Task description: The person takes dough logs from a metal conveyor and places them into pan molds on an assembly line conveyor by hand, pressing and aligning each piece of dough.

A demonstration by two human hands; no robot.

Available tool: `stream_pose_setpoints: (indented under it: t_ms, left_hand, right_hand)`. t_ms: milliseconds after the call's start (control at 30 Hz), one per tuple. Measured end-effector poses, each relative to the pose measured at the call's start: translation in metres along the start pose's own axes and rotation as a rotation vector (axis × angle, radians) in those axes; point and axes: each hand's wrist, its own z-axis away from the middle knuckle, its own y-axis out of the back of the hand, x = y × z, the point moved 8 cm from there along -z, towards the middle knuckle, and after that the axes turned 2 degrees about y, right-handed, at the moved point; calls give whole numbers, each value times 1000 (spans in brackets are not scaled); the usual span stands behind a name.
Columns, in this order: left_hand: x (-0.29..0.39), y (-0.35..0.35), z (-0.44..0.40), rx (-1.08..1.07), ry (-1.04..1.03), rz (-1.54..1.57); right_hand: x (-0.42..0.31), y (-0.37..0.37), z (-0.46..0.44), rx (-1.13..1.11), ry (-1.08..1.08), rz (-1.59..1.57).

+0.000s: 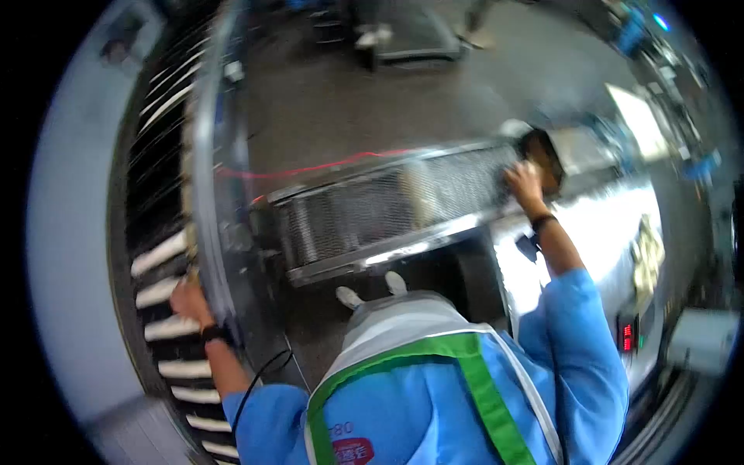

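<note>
My left hand [191, 302] is over the rail side of a dark slatted conveyor [143, 225], among pale, dough-like strips [158, 293] lying crosswise. Its fingers look curled together at the end of one strip; what they hold, if anything, is blurred. My right hand [527, 186] reaches out to the far right end of a metal mesh belt [349, 213], beside a dark, box-like thing [542, 159] with a brownish inside. Blur hides whether those fingers grip its edge or only touch it. A tan patch [418, 194] crosses the mesh.
A metal rail [208, 155] runs along the slatted conveyor. On the right stand a shiny metal table [589, 232], a crumpled pale cloth [647, 260] and a red digital display [628, 337]. A black cable [260, 376] hangs near my left arm. Framed equipment [418, 35] stands farther back.
</note>
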Motion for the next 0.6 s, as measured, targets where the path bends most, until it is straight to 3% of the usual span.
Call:
stream_pose_setpoints:
  t_ms: [33, 67, 100, 133, 167, 233, 333, 433, 600]
  left_hand:
    - [3, -5, 3, 388, -340, -351]
    - [10, 21, 9, 270, -131, -9]
    - [6, 7, 22, 575, -383, -160]
    - [5, 10, 14, 237, -123, -78]
    - [-9, -5, 11, 221, -59, -21]
    - [17, 25, 24, 170, 39, -66]
    - [23, 30, 26, 169, 89, 1]
    - [25, 32, 28, 179, 95, 32]
    - [21, 35, 24, 184, 120, 56]
  right_hand:
    - [-3, 24, -11, -143, -19, -59]
    - [-9, 34, -20, -128, 44, -46]
    - [-6, -1, -31, -51, 49, -241]
    - [-8, 6, -42, -292, -5, -303]
    - [-2, -9, -55, -427, -66, -441]
    - [8, 47, -75, -134, 138, -563]
    - [44, 139, -112, -49, -11, -1039]
    - [17, 330, -115, 104, -52, -1523]
    - [-58, 511, -151, 339, 314, -1667]
